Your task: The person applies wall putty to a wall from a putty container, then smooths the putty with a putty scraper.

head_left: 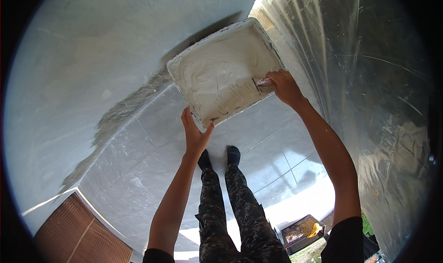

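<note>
My left hand [197, 137] clasps the tray [171, 68] at its near corner, seemingly for steadiness, while my right hand [286, 88] grips a smeared tool [265, 82] toward its right edge.

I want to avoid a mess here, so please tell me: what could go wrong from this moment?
The tray may tip, since the left hand grips it only at one corner.
If it tilts, the soft-looking paste could slide out, perhaps onto the floor.
The right hand holds a tool near the tray's edge, so a slip might drop paste outside.
</note>
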A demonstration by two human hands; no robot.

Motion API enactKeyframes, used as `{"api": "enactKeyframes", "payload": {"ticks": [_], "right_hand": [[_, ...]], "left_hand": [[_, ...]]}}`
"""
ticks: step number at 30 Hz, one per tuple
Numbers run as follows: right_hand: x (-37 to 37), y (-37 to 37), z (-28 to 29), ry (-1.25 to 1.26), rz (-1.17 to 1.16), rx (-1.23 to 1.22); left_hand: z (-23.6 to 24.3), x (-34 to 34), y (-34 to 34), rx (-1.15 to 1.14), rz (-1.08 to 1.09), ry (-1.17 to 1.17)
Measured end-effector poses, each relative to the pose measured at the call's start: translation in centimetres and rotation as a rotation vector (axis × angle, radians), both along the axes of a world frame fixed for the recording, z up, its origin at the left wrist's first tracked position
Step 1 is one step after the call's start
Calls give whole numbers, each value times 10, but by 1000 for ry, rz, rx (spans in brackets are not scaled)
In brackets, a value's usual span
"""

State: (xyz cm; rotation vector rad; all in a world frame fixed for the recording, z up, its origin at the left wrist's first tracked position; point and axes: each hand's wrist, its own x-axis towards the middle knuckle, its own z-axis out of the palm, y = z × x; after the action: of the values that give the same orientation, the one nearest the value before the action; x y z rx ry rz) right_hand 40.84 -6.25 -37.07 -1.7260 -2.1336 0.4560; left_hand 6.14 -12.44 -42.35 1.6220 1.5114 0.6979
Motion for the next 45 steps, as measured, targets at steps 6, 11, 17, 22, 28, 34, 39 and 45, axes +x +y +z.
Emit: {"api": "enactKeyframes", "payload": {"ticks": [6, 11, 17, 22, 28, 34, 39, 45], "right_hand": [[4, 15, 3, -99, 86, -97], [-1, 41, 15, -237, 175, -430], [-17, 61, 22, -369, 261, -646], [-31, 75, 21, -524, 317, -700], [-33, 97, 33, -603, 281, -788], [-21, 112, 88, -388, -25, -1062], [15, 80, 104, 437, -195, -1039], [-42, 34, 187, 1233, -337, -805]], "left_hand": [[-1, 0, -2, -10, 2, -9], [-2, -1, -2, 5, -10, 2], [0, -2, -3, 2, -4, -20], [1, -4, -2, -24, -5, -29], [3, -8, -7, 1, -21, 25], [30, -24, -6, -2, 0, 26], [76, -23, 7, 84, 3, -49], [178, -39, 39, 305, 8, -100]]}}
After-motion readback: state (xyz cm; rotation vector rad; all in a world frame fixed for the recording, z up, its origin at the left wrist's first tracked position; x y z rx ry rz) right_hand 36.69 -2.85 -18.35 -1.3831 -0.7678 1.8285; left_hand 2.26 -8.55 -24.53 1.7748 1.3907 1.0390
